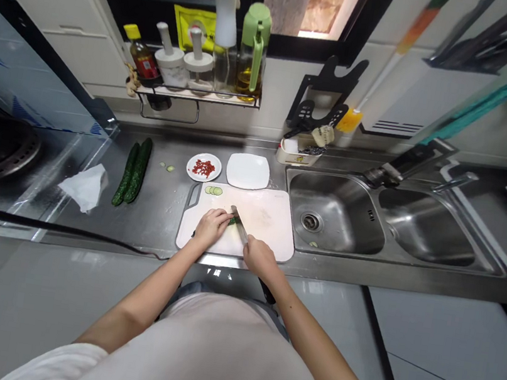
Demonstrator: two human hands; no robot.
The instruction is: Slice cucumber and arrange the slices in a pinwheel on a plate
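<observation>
On the white cutting board (268,217) my left hand (210,225) presses down on a piece of green cucumber (232,220), mostly hidden under my fingers. My right hand (259,256) grips the handle of a knife (239,224) whose blade lies against the cucumber beside my left fingertips. A few cucumber slices (214,190) lie at the board's far left corner.
Two whole cucumbers (133,172) lie left of the board, beside a crumpled tissue (85,186). A small plate of chopped red chilli (203,167) and an empty white plate (247,171) sit behind the board. A double sink (386,221) is to the right; bottles stand on a shelf (198,95).
</observation>
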